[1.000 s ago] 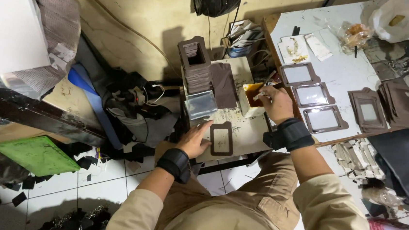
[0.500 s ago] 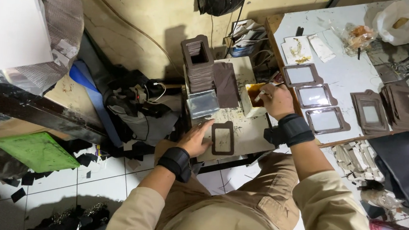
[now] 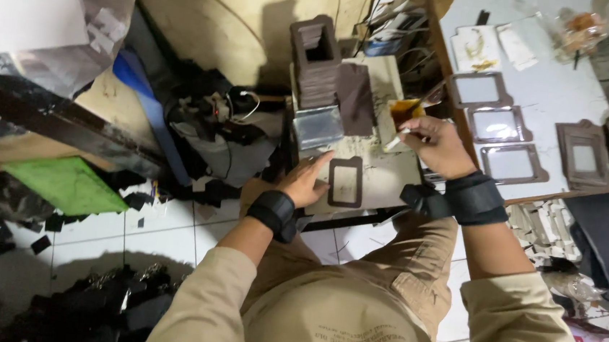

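My left hand (image 3: 309, 181) lay flat, fingers open, pinning the brown frame (image 3: 345, 181); my right hand (image 3: 433, 143) gripped a brush (image 3: 396, 141) — gluing step, next a steady stroke along the rim.

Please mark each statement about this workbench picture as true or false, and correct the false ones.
1. The left hand rests beside a dark rectangular frame piece on the small work board. True.
2. The right hand is empty. False: it holds a thin pale stick-like tool.
3. Both wrists wear dark wrist straps. True.
4. The stack of brown frames lies on the floor tiles. False: it stands at the far end of the board.
5. A green sheet lies to the left. True.
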